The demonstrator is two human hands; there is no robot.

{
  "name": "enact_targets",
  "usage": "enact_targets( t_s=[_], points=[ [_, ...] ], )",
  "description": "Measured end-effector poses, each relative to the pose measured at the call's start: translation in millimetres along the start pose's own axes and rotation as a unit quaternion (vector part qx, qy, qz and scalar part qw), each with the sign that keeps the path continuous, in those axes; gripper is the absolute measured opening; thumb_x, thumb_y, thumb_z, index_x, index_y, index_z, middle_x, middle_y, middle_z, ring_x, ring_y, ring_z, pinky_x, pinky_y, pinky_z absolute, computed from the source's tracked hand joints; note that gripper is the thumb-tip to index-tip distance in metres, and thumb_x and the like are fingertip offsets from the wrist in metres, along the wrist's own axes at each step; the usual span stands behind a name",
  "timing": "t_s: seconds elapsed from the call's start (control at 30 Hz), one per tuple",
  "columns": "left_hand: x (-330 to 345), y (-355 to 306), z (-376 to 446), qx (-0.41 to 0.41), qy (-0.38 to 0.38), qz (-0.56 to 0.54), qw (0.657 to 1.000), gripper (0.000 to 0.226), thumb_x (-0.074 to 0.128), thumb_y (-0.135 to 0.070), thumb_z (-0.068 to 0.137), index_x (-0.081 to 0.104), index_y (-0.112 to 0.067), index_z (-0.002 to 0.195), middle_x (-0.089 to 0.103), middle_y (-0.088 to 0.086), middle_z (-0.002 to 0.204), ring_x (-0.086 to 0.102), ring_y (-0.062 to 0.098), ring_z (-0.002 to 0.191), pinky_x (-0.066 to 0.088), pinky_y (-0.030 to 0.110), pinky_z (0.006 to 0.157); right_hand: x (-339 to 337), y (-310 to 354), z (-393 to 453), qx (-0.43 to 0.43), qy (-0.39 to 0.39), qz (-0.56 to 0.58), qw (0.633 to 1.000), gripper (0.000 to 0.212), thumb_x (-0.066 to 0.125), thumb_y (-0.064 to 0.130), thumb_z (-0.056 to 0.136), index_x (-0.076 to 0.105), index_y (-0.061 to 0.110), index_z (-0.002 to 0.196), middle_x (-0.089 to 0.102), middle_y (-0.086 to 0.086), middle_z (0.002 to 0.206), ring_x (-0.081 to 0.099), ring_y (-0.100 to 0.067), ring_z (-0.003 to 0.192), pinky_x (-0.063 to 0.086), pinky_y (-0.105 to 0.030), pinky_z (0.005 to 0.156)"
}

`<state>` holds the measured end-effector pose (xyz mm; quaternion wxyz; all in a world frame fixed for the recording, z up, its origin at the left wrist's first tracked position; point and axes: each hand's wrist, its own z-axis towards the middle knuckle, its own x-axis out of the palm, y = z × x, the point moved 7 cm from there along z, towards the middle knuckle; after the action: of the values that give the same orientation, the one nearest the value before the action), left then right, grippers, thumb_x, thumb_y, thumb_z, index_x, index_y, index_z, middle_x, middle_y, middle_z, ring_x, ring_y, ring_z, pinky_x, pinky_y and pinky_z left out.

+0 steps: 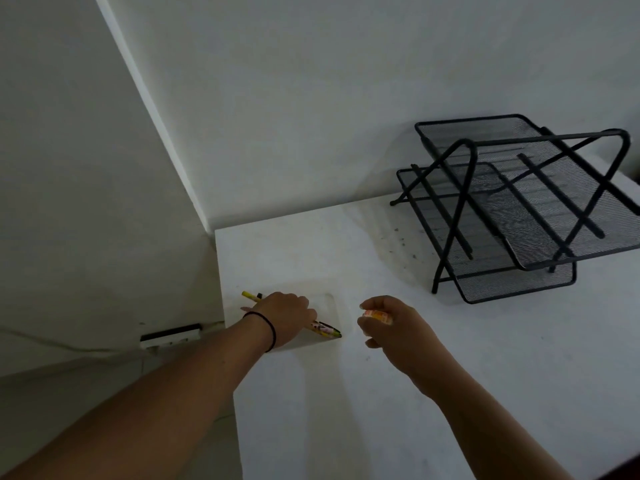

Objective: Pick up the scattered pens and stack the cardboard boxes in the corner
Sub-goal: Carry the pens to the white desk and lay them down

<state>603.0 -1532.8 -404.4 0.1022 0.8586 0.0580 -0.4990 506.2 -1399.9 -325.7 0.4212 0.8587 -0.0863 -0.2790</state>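
Yellow pens (325, 328) fill the left hand (285, 315); the right hand (391, 323) pinches an orange pen (377, 316). Pen-gathering underway; next, set them down together.

Dim, flat, greyish light leaves soft shadows under both forearms on the white table (450, 358), detail is slightly soft, and wide-angle distortion bends straight edges.

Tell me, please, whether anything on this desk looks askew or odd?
Yes: the black mesh tray rack at the back right looks askew, its upper tray tilted and twisted off the lower one. Dark specks dirty the white desk beside it.
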Motion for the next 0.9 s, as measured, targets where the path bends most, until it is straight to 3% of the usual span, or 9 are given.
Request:
enact_targets(
  t_s=[0.43,0.6,0.8,0.9],
  points=[
    [-4,3,-1,0.003,-0.095,-0.053,0.994,0.029,0.038,-0.003,0.09,0.047,-0.011,0.117,0.048,0.012,0.119,0.05,0.028,0.102,0.035,0.033,0.075,10,-4,7,0.009,0.001,-0.009,1.0,0.021,0.062,0.023,0.088,0.06,0.023,0.109,0.062,-0.003,0.102,0.066,-0.015,0.077,0.054,-0.023,0.068],
    [-2,10,-9,-0.024,-0.133,-0.081,0.988,0.023,0.043,-0.007,0.089,0.052,-0.012,0.11,0.05,0.009,0.117,0.048,0.026,0.106,0.033,0.031,0.079,16,-6,9,0.019,0.011,0.044,0.999,0.02,0.062,0.025,0.089,0.061,0.019,0.108,0.065,-0.009,0.096,0.067,-0.02,0.082,0.059,-0.027,0.069],
    [0,18,-23,-0.043,-0.158,-0.137,0.977,0.03,0.058,-0.018,0.083,0.056,-0.012,0.112,0.051,0.007,0.117,0.048,0.025,0.108,0.035,0.033,0.091,18,-6,13,0.025,0.002,0.055,0.998,0.016,0.065,0.021,0.086,0.061,0.022,0.102,0.064,-0.007,0.1,0.067,-0.02,0.08,0.056,-0.039,0.084],
    [-5,25,-38,-0.053,-0.225,-0.175,0.957,0.032,0.065,-0.016,0.076,0.062,-0.009,0.108,0.056,0.008,0.11,0.054,0.027,0.102,0.042,0.035,0.088,19,-1,17,0.016,-0.003,0.037,0.999,0.021,0.064,0.017,0.085,0.061,0.023,0.105,0.063,-0.005,0.1,0.067,-0.024,0.087,0.054,-0.04,0.084]
  ],
)
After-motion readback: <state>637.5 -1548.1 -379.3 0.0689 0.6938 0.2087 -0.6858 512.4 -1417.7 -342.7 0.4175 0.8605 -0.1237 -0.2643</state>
